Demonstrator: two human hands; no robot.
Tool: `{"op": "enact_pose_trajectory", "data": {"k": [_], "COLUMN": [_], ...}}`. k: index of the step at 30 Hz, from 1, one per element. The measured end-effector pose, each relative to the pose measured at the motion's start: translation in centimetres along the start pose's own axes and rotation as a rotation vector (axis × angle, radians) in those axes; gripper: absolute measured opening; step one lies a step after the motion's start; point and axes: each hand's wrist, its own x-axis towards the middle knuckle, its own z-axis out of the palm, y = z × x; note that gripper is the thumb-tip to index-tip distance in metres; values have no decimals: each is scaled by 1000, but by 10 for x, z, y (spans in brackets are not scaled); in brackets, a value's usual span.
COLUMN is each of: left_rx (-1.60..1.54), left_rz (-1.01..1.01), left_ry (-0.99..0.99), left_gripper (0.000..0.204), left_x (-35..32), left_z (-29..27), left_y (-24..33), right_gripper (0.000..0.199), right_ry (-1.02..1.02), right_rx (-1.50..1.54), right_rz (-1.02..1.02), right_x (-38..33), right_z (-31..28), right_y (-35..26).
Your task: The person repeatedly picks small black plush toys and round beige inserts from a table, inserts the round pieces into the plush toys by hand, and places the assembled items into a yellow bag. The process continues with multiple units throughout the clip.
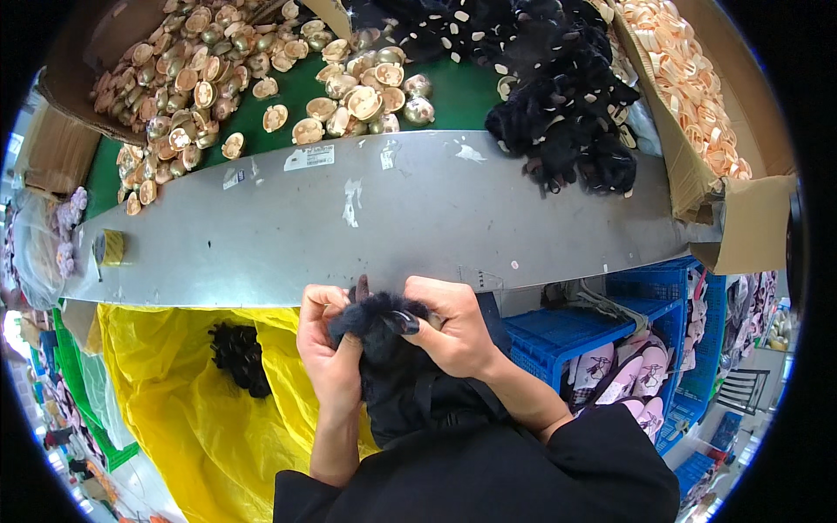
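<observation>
Close in front of my body, just off the table's near edge, I hold a black furry piece (377, 315) between both hands. My left hand (330, 344) pinches its left side, thumb lying against the fur. My right hand (453, 329) grips the right side with thumb and bent forefinger, beside a shiny dark tip. A small brownish tab sticks up from its top edge. Similar black furry pieces (567, 131), several with pale oval bits, lie heaped at the back right of the grey metal table (288, 235).
Gold and beige shell halves (362, 96) spread over the green surface (292, 105) at the back. A cardboard box (658, 105) of peach-coloured parts stands right. A tape roll (110, 247) sits left. Below are a yellow bag (200, 427) with black pieces and blue crates (545, 336) holding pink slippers.
</observation>
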Motion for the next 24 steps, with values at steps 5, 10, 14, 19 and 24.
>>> {"op": "enact_pose_trajectory", "data": {"k": [5,10,14,19,24], "left_rx": [646,547,447,291,92], "left_rz": [202,143,364,43,-171], "left_ry": [79,66,-113,-272,-253], "left_gripper": [36,37,42,83,86], "left_x": [3,8,-13,-37,-32], "left_z": [-11,-5,-26,-14,-19], "left_y": [-5,6,11,-8,-8], "right_gripper": [12,14,15,15,15], "right_ry": [-166,-36,-8,-50,-133], "right_rx": [16,-7,20,-198,-218], "right_rz": [-228,-144,-161,-335,-390], "right_x": [-4,-2,4,2,-3], "right_z": [7,1,-1,10,15], "right_y": [-14,-17,-8,-3,-10]}}
